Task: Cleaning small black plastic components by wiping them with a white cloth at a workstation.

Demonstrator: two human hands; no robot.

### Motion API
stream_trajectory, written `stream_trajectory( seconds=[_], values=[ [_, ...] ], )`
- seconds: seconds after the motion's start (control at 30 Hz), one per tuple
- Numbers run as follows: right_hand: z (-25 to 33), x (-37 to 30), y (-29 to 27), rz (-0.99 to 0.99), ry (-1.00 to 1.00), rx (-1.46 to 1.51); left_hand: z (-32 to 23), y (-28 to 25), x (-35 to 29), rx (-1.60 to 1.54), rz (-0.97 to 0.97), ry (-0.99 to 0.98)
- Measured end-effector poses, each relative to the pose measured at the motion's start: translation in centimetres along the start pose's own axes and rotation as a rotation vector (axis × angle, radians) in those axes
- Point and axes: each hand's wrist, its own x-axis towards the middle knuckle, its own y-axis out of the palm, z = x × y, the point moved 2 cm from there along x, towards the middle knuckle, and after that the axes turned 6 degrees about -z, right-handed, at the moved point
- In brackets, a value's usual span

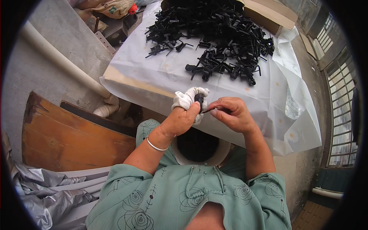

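Observation:
A small black plastic part (199, 99) is gripped in my left hand (184, 117), its thumb pressed against the part's side. White cloth (186, 99) wraps around the fingers of that hand; I cannot tell if it is a glove or a loose rag. My right hand (234, 113) is closed in a pinch on the thin black stem (207, 111) that sticks out of the part. Both hands are at the near edge of the table, above a white bucket (227, 148) with a dark inside. On the table lies a large pile of similar black plastic parts (226, 32).
A translucent plastic sheet (153, 78) covers the table and hangs over its near edge. An open cardboard box (270, 15) stands behind the pile. On the left are a pale pipe (63, 59), a wooden board (73, 134) and crumpled silver sheeting (57, 203). Barred windows (341, 103) line the right.

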Motion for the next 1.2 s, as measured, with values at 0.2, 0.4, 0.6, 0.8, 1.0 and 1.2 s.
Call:
stream_trajectory(
  seconds=[0.2,0.4,0.6,0.8,1.0,1.2],
  values=[
    [-0.5,0.0,1.9,-0.251,0.004,0.161,0.1,0.2,0.1,0.212,0.071,0.236],
    [0.5,0.2,2.1,-0.298,0.117,0.193,-0.9,0.3,0.0,0.205,0.131,0.209],
    [0.0,0.1,2.3,-0.327,0.099,0.012,-0.8,0.4,-0.2,0.167,0.147,0.101],
    [-0.1,0.7,2.3,-0.264,0.066,-0.07,0.5,0.1,0.0,0.072,0.052,-0.016],
    [0.0,1.2,2.6,-0.119,0.01,-0.239,0.0,0.0,0.1,0.244,0.007,0.205],
    [0.3,1.1,2.9,-0.116,0.055,0.094,-0.8,-0.3,-0.3,0.015,0.072,0.009]
  ],
)
